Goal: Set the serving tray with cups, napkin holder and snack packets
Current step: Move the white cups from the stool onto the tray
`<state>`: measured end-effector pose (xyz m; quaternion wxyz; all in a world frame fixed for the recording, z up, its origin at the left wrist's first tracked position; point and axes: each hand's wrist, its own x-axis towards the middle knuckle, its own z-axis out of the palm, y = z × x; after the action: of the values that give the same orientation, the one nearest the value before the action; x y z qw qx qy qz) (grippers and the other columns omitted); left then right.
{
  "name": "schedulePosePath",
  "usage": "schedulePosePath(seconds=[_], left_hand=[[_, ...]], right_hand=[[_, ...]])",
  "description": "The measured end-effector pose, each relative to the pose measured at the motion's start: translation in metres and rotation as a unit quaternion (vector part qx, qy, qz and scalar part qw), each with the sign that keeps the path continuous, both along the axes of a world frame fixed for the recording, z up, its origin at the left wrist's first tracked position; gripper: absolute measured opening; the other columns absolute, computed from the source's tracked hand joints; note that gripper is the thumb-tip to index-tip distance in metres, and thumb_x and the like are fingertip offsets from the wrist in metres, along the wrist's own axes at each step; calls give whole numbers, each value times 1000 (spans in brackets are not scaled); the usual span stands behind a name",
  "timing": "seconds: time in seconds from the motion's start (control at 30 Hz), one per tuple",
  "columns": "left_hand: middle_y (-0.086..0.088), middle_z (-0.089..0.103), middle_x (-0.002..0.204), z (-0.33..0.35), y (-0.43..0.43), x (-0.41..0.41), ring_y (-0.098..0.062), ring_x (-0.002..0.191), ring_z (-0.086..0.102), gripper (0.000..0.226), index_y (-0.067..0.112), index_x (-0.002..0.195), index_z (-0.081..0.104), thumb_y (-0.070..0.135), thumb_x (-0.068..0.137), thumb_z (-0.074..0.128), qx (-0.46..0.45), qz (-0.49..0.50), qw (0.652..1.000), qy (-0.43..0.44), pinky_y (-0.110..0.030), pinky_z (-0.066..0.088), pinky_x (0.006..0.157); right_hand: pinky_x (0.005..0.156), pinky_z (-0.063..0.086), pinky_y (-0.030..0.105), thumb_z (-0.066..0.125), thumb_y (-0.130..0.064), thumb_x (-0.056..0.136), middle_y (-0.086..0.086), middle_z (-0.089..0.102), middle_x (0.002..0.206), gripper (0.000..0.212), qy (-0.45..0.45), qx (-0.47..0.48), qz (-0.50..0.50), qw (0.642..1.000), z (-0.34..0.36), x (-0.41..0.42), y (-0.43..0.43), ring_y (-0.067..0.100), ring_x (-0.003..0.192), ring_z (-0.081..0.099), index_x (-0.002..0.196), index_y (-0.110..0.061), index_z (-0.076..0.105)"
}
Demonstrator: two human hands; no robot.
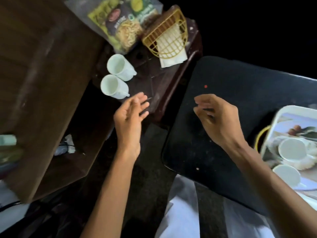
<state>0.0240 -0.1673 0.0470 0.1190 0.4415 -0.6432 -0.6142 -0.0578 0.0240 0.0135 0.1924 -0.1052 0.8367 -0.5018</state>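
Left hand [131, 114] and right hand [215, 117]: both empty, fingers loosely spread. Two smooth white cups [115, 76], yellow lattice napkin holder [167, 36], glossy snack packets [123, 24] on dark table [173, 79]. Serving tray [281, 115] rightward holds two cups.

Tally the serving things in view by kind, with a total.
White cups on the small table: 2
White cups on the tray: 2
Snack packets: 2
Napkin holder: 1
Tray: 1
Total: 8
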Motion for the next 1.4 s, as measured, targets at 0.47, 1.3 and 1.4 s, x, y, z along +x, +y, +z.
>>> schedulePosePath(seconds=[0.47, 1.3, 1.4], left_hand=[[3, 70, 122, -32, -169, 0, -9, 115, 69, 28, 17, 128, 66, 24, 107, 48, -117, 19, 992, -44, -35, 58, 100], [6, 76, 112, -24, -50, 7, -9, 111, 72, 23, 15, 113, 73, 15, 105, 52, -4, 51, 999, -15, -30, 62, 88], [10, 77, 107, -21, -8, 1, -6, 108, 72, 22, 20, 108, 73, 15, 105, 52, 4, 19, 1000, -13, -28, 61, 87]], right_hand=[[89, 57, 29, 72, -16, 90, 5, 72, 113, 29, -26, -21, 64, 997, -21, 4, -209, 14, 104, 67, 117, -8, 67], [79, 55, 13, 69, -13, 92, -14, 72, 92, 10, -47, -86, -45, 994, -22, 31, -116, -1, 88, 70, 102, -13, 69], [78, 52, 8, 72, -11, 89, -16, 72, 92, 12, -49, -94, -78, 991, -16, 33, -69, -3, 87, 70, 101, -15, 69]])
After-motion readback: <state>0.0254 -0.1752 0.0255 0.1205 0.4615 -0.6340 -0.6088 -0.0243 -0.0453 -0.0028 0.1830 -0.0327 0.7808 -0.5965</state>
